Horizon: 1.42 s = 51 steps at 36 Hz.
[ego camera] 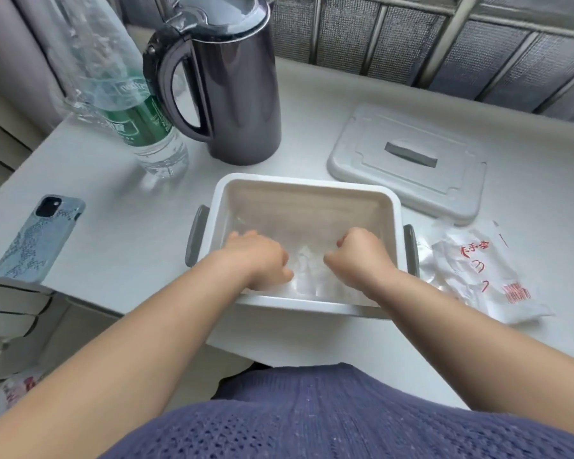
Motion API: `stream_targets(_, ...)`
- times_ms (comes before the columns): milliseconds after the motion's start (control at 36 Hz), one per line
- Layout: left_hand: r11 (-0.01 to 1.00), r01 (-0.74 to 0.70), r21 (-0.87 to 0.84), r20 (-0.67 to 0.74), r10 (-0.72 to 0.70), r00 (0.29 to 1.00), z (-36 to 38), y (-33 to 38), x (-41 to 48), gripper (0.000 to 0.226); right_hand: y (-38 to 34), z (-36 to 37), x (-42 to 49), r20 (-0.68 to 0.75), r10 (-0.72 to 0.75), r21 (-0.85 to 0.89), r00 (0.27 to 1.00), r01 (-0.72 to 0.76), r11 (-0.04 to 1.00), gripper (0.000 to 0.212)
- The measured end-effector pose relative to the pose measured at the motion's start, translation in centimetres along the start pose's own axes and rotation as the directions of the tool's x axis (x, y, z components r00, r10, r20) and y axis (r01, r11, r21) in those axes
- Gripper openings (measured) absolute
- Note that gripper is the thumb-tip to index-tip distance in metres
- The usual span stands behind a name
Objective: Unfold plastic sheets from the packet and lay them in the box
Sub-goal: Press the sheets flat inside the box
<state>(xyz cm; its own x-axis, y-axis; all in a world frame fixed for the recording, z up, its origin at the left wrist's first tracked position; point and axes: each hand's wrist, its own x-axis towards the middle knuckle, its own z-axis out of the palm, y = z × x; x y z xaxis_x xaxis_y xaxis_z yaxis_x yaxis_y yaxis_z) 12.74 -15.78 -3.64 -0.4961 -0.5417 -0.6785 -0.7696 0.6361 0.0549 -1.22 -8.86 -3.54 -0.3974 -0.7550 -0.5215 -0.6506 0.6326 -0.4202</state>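
**Laying stage.** We see the left hand (257, 256) and the right hand (358, 253) lowered inside the white box (307, 182). They are set apart, each with fingers curled on the crumpled plastic sheet (307, 271) that lies on the box floor between them. We judge this to be the spreading step. The next move calls for drawing the hands toward the side walls, letting go, then reaching for the packet (478, 273), which lies on the worktop (113, 180) just right of the box. The fingertips are hidden under the knuckles, so the exact grip is unclear. The clear sheet's edges are hard to trace, and we cannot tell how many sheets lie beneath.
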Motion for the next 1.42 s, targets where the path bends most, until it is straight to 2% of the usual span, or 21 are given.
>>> stream_targets(139,0.972,-0.005,0.236,-0.020,0.010,1.000,0.1,-0.5,0.8,0.046,-0.7,-0.2,-0.2,0.132,-0.001,-0.352,0.991,0.048,0.935,0.036)
stream_targets(278,0.940,-0.014,0.340,-0.096,0.050,0.994,-0.1,-0.6,0.7,0.055,-1.6,-1.2,-0.9,0.055,-0.052,-0.548,0.997,0.074,0.833,0.026)
stream_targets(361,0.949,-0.034,0.313,-0.111,0.072,0.991,-0.3,-0.8,0.7,0.059,-2.2,-1.5,-0.4,0.000,-0.279,-0.529,0.960,0.236,0.815,0.004)
stream_targets(417,0.955,-0.042,0.293,-0.084,0.069,0.994,-0.1,-0.9,1.0,0.062,-2.3,-0.9,0.5,0.116,-0.350,-0.412,0.930,0.365,0.835,0.036)
stream_targets(472,0.957,-0.045,0.286,-0.063,0.066,0.996,0.3,-1.0,1.3,0.062,-2.1,0.2,1.2,0.289,-0.316,-0.302,0.904,0.399,0.866,0.066)
stream_targets(500,0.959,-0.047,0.281,-0.058,0.066,0.996,0.6,-1.0,1.5,0.063,-1.7,0.9,1.5,0.357,-0.264,-0.325,0.896,0.384,0.864,0.076)
stream_targets(556,0.961,-0.051,0.273,-0.056,0.068,0.996,1.0,-1.1,1.7,0.065,-0.6,2.2,2.2,0.408,-0.146,-0.445,0.901,0.336,0.830,0.083)
stream_targets(611,0.959,-0.056,0.277,-0.057,0.074,0.996,1.3,-1.1,1.8,0.068,0.0,2.7,2.7,0.405,-0.060,-0.532,0.912,0.288,0.796,0.084)
stream_targets(667,0.956,-0.049,0.288,-0.050,0.066,0.997,1.3,-1.1,1.8,0.072,0.2,2.8,2.9,0.381,-0.043,-0.575,0.924,0.273,0.771,0.080)
stream_targets(806,0.942,-0.017,0.335,-0.072,0.043,0.997,0.8,-1.3,1.2,0.062,0.5,2.5,3.1,0.330,-0.070,-0.601,0.941,0.267,0.753,0.062)
stream_targets(889,0.927,0.028,0.374,-0.128,0.022,0.991,-0.4,-1.2,0.2,0.051,0.5,1.5,2.5,0.305,-0.156,-0.564,0.939,0.310,0.765,0.050)
stream_targets(1056,0.941,0.185,0.283,-0.330,-0.086,0.940,-2.3,-0.1,-2.0,0.030,0.3,-0.9,0.9,0.180,-0.393,-0.501,0.902,0.428,0.752,0.027)
stream_targets(1139,0.953,0.232,0.197,-0.463,-0.118,0.878,-2.5,1.8,-2.9,0.027,0.6,-2.2,0.2,-0.020,-0.522,-0.383,0.853,0.476,0.792,0.033)
stream_targets(1194,0.963,0.239,0.126,-0.557,-0.131,0.820,-2.5,3.4,-3.4,0.025,1.3,-3.0,-0.1,-0.236,-0.594,-0.245,0.769,0.544,0.802,0.033)
stream_targets(1250,0.982,0.181,0.049,-0.690,-0.098,0.717,-2.5,4.8,-3.4,0.023,2.2,-4.1,-0.5,-0.442,-0.593,-0.129,0.673,0.607,0.784,0.027)
stream_targets(1306,0.998,0.054,-0.034,-0.788,-0.060,0.613,-2.0,6.4,-3.0,0.022,3.7,-5.1,-0.7,-0.586,-0.524,-0.044,0.618,0.621,0.782,0.022)
stream_targets(1361,0.993,-0.065,-0.103,-0.815,-0.047,0.577,-1.9,8.9,-2.9,0.031,5.7,-6.1,-0.8,-0.620,-0.439,0.049,0.650,0.591,0.805,0.021)
stream_targets(1417,0.965,-0.200,-0.171,-0.828,-0.031,0.559,-1.8,11.4,-2.7,0.040,7.7,-7.0,-0.9,-0.589,-0.334,0.147,0.736,0.505,0.851,0.019)
